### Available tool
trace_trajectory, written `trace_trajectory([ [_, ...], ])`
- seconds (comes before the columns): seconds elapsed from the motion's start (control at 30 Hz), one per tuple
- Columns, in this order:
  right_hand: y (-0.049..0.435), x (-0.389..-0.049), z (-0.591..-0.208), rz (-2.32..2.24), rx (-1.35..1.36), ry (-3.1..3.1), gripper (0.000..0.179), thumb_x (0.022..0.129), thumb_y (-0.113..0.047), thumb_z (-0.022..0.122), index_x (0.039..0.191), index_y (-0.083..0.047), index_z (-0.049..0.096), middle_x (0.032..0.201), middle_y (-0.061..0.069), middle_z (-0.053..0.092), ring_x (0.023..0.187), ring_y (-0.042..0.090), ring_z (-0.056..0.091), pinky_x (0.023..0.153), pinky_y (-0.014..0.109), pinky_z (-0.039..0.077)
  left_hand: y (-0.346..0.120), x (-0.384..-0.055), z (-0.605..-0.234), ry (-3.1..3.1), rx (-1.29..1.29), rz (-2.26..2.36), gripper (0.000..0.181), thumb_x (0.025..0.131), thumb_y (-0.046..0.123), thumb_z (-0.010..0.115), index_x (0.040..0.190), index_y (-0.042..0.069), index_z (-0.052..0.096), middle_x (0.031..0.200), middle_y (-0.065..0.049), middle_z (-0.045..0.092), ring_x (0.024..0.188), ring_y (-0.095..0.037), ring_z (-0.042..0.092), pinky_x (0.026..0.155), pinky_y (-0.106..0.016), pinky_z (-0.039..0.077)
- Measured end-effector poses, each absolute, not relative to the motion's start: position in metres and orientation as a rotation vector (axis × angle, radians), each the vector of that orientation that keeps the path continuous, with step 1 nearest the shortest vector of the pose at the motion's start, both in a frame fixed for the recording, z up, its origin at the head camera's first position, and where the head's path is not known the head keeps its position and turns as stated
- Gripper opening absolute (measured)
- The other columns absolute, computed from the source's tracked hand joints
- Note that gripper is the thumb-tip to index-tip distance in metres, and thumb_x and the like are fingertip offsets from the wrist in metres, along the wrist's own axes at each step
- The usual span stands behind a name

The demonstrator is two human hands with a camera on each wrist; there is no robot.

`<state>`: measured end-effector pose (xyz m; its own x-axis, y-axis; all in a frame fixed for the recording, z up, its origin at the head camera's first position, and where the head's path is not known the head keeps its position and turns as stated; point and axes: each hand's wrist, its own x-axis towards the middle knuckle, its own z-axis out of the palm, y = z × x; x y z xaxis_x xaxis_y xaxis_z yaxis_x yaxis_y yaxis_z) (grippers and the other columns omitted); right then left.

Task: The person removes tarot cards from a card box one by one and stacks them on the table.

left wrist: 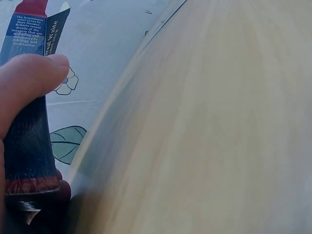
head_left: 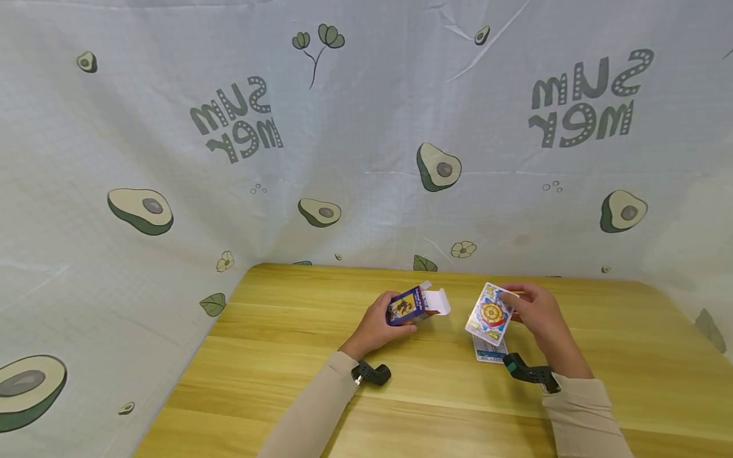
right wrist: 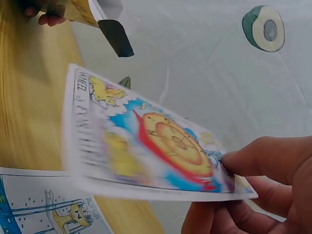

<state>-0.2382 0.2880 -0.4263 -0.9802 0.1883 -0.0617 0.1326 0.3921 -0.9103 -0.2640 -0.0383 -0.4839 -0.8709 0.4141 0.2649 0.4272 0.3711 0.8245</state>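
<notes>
My left hand [head_left: 372, 327] grips a dark blue tarot card box [head_left: 403, 308] by its sides, with the box's end open and its white-lined flap [head_left: 438, 302] pointing right. In the left wrist view the thumb [left wrist: 34, 73] lies across the box's printed narrow side. Between thumb and fingers, my right hand [head_left: 541, 315] pinches a tarot card [right wrist: 165, 141] near one end. The card shows an orange wheel on blue and carries the word WHEEL. Beneath it, partly covered in the head view, another picture card [head_left: 489, 353] lies face up on the table.
The wooden table [head_left: 286, 375] reaches back to a pale hanging cloth [head_left: 366, 127] printed with avocados, flowers and lettering. Cloth also hangs along the left side. A black strap with a camera [head_left: 372, 373] is on the left wrist, and a similar one [head_left: 529, 372] on the right.
</notes>
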Motion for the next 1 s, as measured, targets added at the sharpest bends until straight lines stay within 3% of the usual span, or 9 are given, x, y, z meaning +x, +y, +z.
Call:
trace_trajectory([
  [0.13,0.286,-0.231,-0.419,1.654,-0.261,-2.607,0.066,0.088,-0.049,0.066,0.127,0.003,0.054,0.111,0.018,0.061,0.087,0.018,0.062,0.069,0.021,0.052,-0.038,-0.265,-0.486,-2.591,-0.795,-1.562,0.069,0.079,0.04,0.079,0.133,0.014,0.046,0.116,0.001,0.054,0.1,-0.011,0.053,0.086,-0.026,0.046],
  [0.4,0.279,-0.225,-0.411,1.6,-0.275,-2.657,0.06,0.09,-0.04,0.066,0.122,0.009,0.056,0.103,0.015,0.063,0.079,0.015,0.062,0.073,0.029,0.054,-0.038,-0.265,-0.486,-2.595,-0.784,-1.558,0.07,0.077,0.042,0.079,0.132,0.015,0.046,0.115,0.003,0.054,0.099,-0.011,0.053,0.085,-0.026,0.046],
  [0.73,0.283,-0.227,-0.418,1.593,-0.282,-2.745,0.059,0.093,-0.042,0.062,0.128,0.005,0.054,0.113,0.018,0.061,0.087,0.02,0.059,0.073,0.026,0.052,-0.037,-0.265,-0.485,-2.605,-0.782,-1.552,0.07,0.078,0.04,0.079,0.133,0.013,0.045,0.117,0.001,0.054,0.1,-0.011,0.053,0.086,-0.026,0.046],
  [1.0,0.287,-0.228,-0.423,1.661,-0.185,-2.795,0.052,0.095,-0.033,0.062,0.127,0.007,0.054,0.112,0.018,0.062,0.087,0.02,0.06,0.075,0.027,0.052,-0.037,-0.264,-0.483,-2.615,-0.765,-1.561,0.07,0.078,0.04,0.08,0.133,0.014,0.045,0.117,0.002,0.053,0.101,-0.012,0.052,0.086,-0.026,0.045],
])
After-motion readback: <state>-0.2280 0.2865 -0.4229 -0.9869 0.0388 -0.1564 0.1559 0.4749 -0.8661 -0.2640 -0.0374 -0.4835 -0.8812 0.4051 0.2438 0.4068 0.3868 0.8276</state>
